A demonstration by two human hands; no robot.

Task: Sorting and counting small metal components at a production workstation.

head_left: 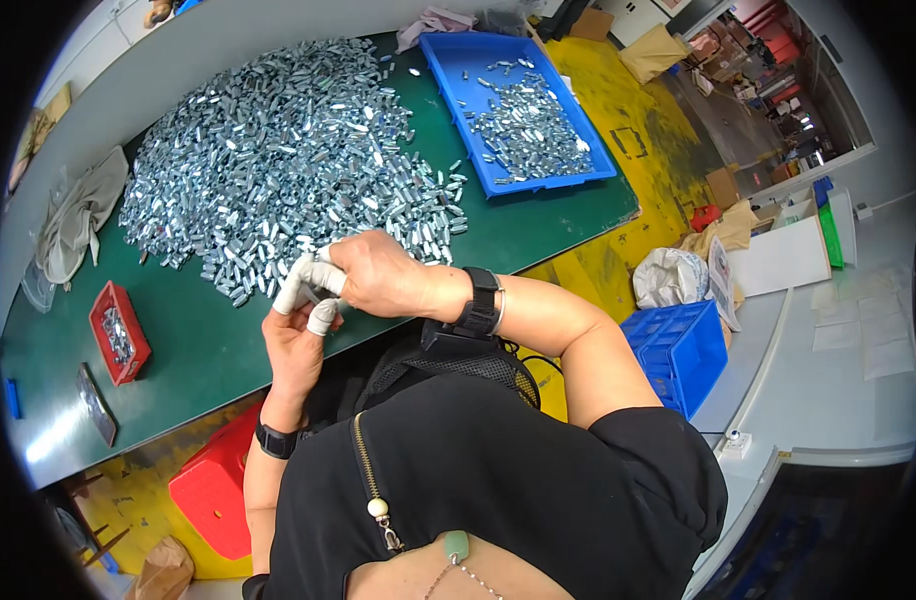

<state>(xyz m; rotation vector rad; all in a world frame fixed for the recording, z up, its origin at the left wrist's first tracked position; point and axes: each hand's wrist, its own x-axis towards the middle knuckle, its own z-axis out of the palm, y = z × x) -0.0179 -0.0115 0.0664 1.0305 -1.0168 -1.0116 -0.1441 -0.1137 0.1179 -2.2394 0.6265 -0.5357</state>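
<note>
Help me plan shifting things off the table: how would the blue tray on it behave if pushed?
The blue tray looks like moulded plastic, so it should stay fairly stiff. The many metal pieces in it probably make it heavy. Being low and wide, it seems unlikely to tip, though loose pieces may slide.

I have, on my remote feed, the heap of metal parts [278,150] on the surface [543,225] beyond the hands [383,275], a tray of parts [448,62] to its right and a bin of parts [131,367] to its left.
</note>
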